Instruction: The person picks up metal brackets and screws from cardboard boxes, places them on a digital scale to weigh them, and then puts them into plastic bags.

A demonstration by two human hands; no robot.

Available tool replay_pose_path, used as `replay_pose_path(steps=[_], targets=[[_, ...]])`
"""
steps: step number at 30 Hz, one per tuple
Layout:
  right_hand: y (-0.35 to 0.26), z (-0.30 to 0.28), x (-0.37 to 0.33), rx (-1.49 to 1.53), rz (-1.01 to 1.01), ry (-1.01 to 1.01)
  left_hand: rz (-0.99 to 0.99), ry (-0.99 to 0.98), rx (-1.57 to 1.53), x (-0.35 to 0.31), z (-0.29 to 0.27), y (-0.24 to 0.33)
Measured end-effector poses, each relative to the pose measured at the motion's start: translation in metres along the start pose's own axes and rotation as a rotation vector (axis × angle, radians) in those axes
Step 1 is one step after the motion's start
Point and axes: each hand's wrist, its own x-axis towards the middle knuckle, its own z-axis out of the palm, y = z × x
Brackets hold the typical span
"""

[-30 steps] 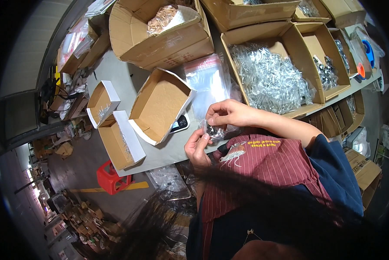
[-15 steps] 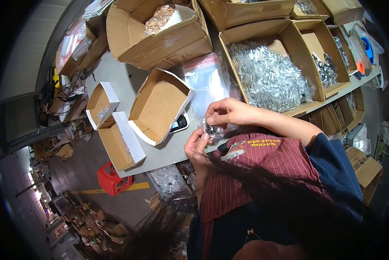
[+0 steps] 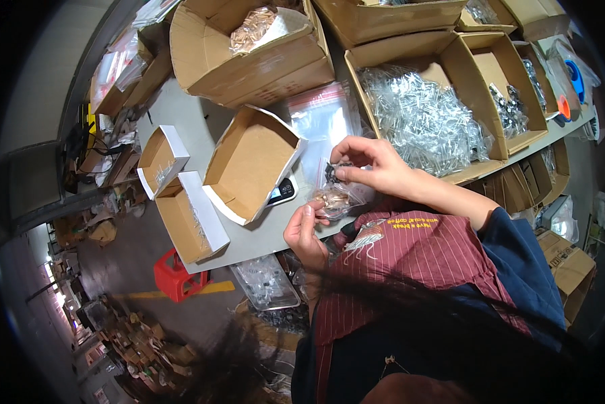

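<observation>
The right hand point(image 3: 376, 165) pinched a small dark packet point(image 3: 331, 174) between thumb and fingers, just above a clear plastic bag point(image 3: 348, 197) at the near edge of the worktable point(image 3: 248, 246). The left hand's point(image 3: 306, 236) fingertips were at the bag's left side; whether they gripped it could not be determined. The bag already contained tan pieces; the dark packet was outside it. Contents were judged part-loaded, closure unconfirmed. Flat zip bags point(image 3: 319, 121) lay beyond.
</observation>
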Motion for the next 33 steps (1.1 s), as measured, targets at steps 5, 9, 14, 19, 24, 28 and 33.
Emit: replay_pose_path(steps=[5, 9, 14, 19, 24, 28, 33], targets=[[-0.023, 0.017, -0.013, -0.487, -0.383, -0.127, 0.052, 0.017, 0.092, -0.004, 0.004, 0.014], [-0.031, 0.013, -0.013, -0.488, -0.329, -0.215, 0.100, 0.100, 0.068, -0.010, -0.006, 0.023], [-0.017, 0.018, -0.022, -1.126, -0.323, -0.463, 0.114, 0.071, 0.311, -0.019, 0.002, 0.029], [-0.022, 0.016, -0.016, -1.050, -0.609, -0.367, 0.555, -0.095, 0.993, -0.009, -0.016, 0.047], [-0.031, 0.001, -0.012, -0.864, -0.842, -0.357, 0.680, -0.105, 1.062, -0.010, -0.032, 0.058], [-0.026, -0.010, -0.004, -1.000, -0.603, -0.288, 0.786, -0.104, 1.092, -0.006, -0.027, 0.042], [-0.043, 0.007, 0.007, -1.221, -0.728, -0.421, 0.846, -0.126, 1.054, -0.007, -0.007, 0.056]])
